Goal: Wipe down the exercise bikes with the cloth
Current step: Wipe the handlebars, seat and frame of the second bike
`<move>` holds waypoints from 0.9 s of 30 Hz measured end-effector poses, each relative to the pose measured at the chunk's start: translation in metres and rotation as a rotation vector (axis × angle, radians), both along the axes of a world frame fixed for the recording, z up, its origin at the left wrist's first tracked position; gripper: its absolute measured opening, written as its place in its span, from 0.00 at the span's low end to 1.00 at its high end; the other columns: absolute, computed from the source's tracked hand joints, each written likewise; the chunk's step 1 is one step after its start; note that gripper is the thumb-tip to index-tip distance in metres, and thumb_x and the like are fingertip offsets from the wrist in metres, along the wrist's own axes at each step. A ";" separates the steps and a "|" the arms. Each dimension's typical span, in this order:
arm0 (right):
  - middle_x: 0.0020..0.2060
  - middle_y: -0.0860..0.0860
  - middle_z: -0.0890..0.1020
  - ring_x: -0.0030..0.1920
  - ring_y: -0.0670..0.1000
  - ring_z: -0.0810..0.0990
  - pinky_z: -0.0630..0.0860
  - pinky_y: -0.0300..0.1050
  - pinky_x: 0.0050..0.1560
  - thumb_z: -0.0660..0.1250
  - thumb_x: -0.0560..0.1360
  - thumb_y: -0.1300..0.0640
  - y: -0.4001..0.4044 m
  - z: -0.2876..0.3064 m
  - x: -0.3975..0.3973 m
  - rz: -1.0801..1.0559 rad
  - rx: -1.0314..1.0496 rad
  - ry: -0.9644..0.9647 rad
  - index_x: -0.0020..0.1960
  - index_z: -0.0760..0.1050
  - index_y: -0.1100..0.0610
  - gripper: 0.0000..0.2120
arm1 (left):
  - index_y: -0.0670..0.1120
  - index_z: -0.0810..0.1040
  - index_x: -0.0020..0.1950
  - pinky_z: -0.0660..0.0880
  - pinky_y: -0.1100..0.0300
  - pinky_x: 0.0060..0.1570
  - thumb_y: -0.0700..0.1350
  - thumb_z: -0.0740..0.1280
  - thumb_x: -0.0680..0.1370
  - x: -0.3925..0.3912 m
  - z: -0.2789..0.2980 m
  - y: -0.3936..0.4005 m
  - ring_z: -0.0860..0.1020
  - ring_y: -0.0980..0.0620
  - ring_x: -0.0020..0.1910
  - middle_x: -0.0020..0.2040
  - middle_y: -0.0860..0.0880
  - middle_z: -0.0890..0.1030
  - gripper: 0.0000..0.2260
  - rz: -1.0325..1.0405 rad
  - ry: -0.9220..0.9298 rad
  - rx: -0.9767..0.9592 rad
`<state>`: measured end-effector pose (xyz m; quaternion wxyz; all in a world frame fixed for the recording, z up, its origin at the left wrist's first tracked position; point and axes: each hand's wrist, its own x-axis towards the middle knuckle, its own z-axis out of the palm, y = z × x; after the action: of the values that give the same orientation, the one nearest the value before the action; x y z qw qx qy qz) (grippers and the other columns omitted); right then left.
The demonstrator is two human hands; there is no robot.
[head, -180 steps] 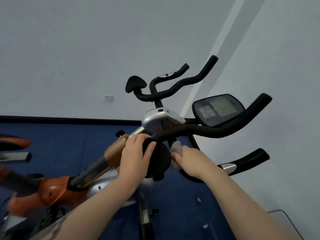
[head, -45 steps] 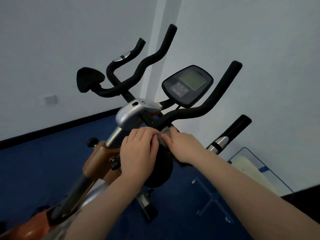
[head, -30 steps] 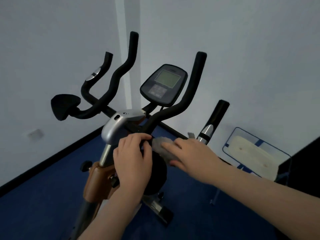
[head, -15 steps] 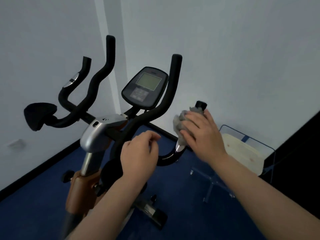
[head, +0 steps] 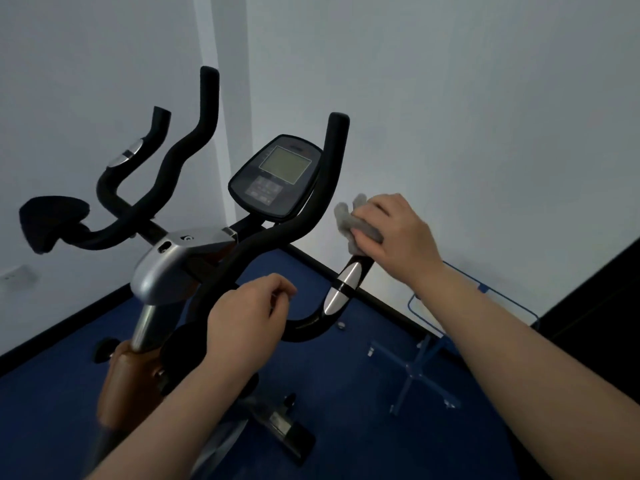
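Cloth (head: 356, 226): grey, crumpled, soft and light; wrapped over the top of the right-hand grip, far right of the exercise bike (head: 180, 268).
Right hand (head: 398, 233): fingers curled round cloth and grip end together, squeezing it to the bar.
Left hand (head: 244, 320): near the centre bar, fingers loosely curled; whether it holds the bar or only hovers in front is hard to tell.
Grip (head: 343, 289): stiff black tube with a smooth silver sensor strip (head: 341, 289), probably slick under the cloth.
Console (head: 277, 176): screen likely fragile; press lightly.
Hold: bunch cloth in the palm, encircle the bar, slide along its length.
Floor (head: 346, 410): blue.
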<state>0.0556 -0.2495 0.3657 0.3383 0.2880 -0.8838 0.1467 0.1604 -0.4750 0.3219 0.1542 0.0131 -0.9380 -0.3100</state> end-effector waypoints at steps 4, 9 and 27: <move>0.51 0.49 0.77 0.51 0.45 0.74 0.73 0.39 0.51 0.63 0.80 0.56 -0.035 -0.017 0.007 -0.107 -0.648 -0.149 0.61 0.77 0.57 0.12 | 0.57 0.80 0.47 0.59 0.68 0.28 0.46 0.65 0.79 0.000 0.001 0.001 0.73 0.67 0.32 0.27 0.62 0.71 0.07 0.014 0.001 -0.013; 0.60 0.48 0.73 0.57 0.45 0.76 0.79 0.52 0.54 0.60 0.82 0.53 -0.070 -0.018 0.017 -0.208 -1.166 -0.259 0.66 0.71 0.49 0.13 | 0.58 0.80 0.46 0.58 0.68 0.28 0.46 0.65 0.79 -0.002 0.000 0.002 0.74 0.69 0.34 0.27 0.61 0.72 0.07 0.038 -0.004 -0.016; 0.64 0.44 0.75 0.63 0.42 0.74 0.73 0.32 0.55 0.58 0.83 0.52 -0.072 -0.019 0.025 -0.197 -1.424 -0.337 0.71 0.69 0.50 0.17 | 0.58 0.80 0.45 0.60 0.68 0.28 0.47 0.66 0.78 -0.003 -0.001 0.002 0.73 0.63 0.28 0.27 0.60 0.73 0.06 0.039 -0.006 -0.026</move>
<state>0.0803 -0.3211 0.3469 0.3146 -0.1083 -0.6362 0.6961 0.1575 -0.4734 0.3205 0.1575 0.0305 -0.9421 -0.2945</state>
